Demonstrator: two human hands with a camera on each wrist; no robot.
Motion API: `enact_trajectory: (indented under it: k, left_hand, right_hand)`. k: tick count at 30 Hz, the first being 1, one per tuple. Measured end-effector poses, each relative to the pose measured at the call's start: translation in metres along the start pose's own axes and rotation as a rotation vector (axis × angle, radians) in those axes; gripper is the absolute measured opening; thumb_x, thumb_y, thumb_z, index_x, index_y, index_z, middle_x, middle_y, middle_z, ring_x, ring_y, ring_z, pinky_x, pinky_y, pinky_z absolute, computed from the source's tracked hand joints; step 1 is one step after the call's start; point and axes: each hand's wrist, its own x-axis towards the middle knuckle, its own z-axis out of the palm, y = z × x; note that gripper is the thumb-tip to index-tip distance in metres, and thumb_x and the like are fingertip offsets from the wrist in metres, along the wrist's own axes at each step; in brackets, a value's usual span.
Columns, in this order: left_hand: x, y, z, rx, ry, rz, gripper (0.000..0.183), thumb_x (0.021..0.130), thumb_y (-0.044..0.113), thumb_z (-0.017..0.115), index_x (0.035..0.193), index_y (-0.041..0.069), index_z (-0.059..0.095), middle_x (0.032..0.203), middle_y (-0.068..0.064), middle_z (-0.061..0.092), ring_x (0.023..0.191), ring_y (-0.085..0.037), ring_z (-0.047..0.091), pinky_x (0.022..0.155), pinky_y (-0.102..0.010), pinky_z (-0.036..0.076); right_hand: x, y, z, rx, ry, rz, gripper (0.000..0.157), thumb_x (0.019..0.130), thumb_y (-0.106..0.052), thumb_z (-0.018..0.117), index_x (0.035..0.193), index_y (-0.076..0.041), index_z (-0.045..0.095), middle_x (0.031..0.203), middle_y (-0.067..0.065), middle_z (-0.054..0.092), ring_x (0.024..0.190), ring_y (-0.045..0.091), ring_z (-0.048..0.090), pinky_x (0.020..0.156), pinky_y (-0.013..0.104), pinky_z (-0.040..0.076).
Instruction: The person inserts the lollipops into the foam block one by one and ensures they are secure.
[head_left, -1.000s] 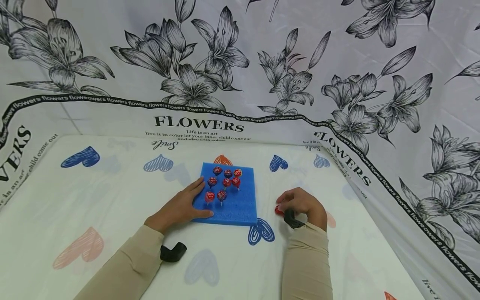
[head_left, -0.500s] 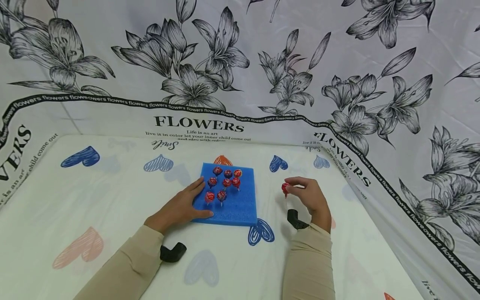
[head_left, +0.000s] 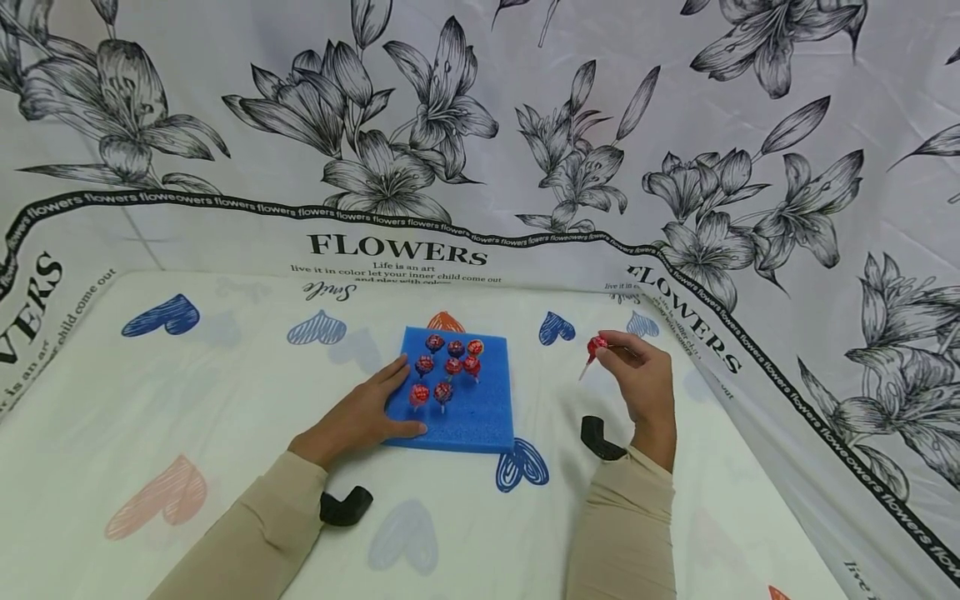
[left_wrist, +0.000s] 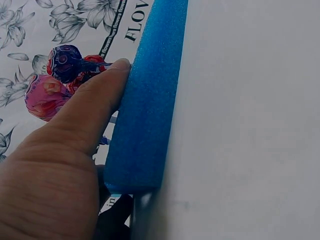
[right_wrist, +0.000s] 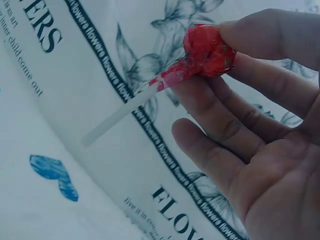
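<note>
My right hand (head_left: 647,383), raised above the table right of the foam, pinches a red-wrapped lollipop (head_left: 596,344) by its candy head. In the right wrist view the thumb and fingertips hold that head, and the white stick (right_wrist: 117,117) points out free, down to the left. My left hand (head_left: 365,414) rests with spread fingers at the left side of a blue foam block (head_left: 480,425), thumb lying on its top. Several lollipops (head_left: 453,365) stand stick-down in the foam, toward its back and left. Up close, the left wrist view shows the thumb (left_wrist: 95,102) beside a dark blue lollipop (left_wrist: 64,64).
A white tablecloth (head_left: 247,400) printed with hearts covers the table. Behind and to the right hangs a flower-printed cloth (head_left: 525,108). Black camera mounts sit at the left wrist (head_left: 347,506) and right wrist (head_left: 602,439).
My right hand has lifted the red lollipop off the table and moved it away from me and slightly right, its stick now tilting down-left. The left hand and foam stay put.
</note>
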Motion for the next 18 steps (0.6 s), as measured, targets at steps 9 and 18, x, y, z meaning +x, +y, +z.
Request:
enact_trajectory:
  k: [9, 18]
  left_hand:
    - [0.0, 0.001, -0.001, -0.005, -0.004, -0.01, 0.109, 0.072, 0.062, 0.075, 0.153, 0.007, 0.026, 0.16, -0.006, 0.014, 0.141, -0.04, 0.018, 0.107, -0.057, 0.025]
    - [0.0, 0.0, 0.0, 0.002, 0.0, -0.003, 0.11, 0.072, 0.065, 0.074, 0.152, 0.007, 0.027, 0.16, -0.006, 0.014, 0.141, -0.04, 0.018, 0.107, -0.057, 0.025]
  right_hand:
    - [-0.009, -0.028, -0.002, 0.151, 0.023, -0.282, 0.023, 0.083, 0.013, 0.067, 0.105, 0.017, 0.064, 0.095, 0.013, 0.068, 0.086, 0.02, 0.067, 0.079, 0.026, 0.054]
    - [-0.015, -0.049, 0.004, 0.246, -0.038, -0.507, 0.025, 0.081, 0.02, 0.06, 0.106, 0.024, 0.059, 0.097, 0.021, 0.066, 0.086, 0.026, 0.065, 0.078, 0.027, 0.054]
